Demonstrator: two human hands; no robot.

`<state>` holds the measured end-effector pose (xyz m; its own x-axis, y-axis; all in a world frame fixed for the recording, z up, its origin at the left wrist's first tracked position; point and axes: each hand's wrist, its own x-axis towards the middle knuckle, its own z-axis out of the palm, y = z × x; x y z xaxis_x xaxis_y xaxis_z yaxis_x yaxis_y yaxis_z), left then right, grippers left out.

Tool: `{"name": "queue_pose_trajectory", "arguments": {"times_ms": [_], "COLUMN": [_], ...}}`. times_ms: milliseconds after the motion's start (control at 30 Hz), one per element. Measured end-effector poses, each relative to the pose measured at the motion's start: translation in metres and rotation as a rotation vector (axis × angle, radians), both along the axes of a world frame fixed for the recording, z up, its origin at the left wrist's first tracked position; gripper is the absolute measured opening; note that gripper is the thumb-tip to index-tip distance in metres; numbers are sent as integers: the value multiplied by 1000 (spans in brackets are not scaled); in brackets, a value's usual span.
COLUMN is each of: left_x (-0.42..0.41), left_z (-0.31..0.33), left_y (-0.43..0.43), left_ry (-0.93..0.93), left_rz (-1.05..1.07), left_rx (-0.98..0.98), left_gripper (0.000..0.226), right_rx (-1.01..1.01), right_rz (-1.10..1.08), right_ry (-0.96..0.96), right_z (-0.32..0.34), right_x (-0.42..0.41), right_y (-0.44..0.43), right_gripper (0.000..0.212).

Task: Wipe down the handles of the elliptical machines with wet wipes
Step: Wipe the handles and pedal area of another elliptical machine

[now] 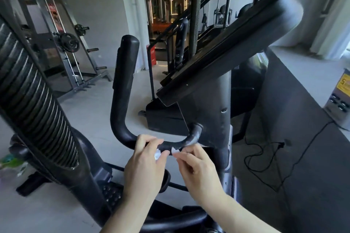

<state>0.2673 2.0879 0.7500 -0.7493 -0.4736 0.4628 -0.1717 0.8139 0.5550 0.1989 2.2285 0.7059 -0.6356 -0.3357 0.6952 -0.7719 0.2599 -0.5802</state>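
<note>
2 hands meet at the low bend of a black elliptical handle [170,144]. Left hand [146,159] and right hand [197,164] each pinch a wet wipe [158,154], apparently wrapping it around the bar for wiping.

Black elliptical handle [124,89] with a matt, rubbery-looking grip, slightly shiny with a wet-looking sheen near its curved base. A thin white wet wipe [158,154], crumpled and soft. The console [223,56] and its post [214,111] look like smooth dark plastic with a dull sheen. A ribbed black plastic pedal arm [36,91]. Bare grey metal weight rack [66,51]. Smooth pale grey floor [91,108].
</note>
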Motion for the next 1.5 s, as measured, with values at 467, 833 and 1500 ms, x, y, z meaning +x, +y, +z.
{"name": "queue_pose_trajectory", "arguments": {"times_ms": [467,833,1500], "left_x": [0,-1,1], "left_z": [2,1,0], "left_y": [4,4,4], "left_ry": [-2,1,5], "left_rz": [20,23,20], "left_rx": [50,38,41], "left_gripper": [29,28,27], "right_rx": [-42,-36,-65], "right_rz": [-145,-50,-173], "right_ry": [-243,-3,-231], "right_z": [24,16,31], "right_x": [-43,-30,-41], "right_y": [17,10,28], "right_gripper": [13,16,13]}}
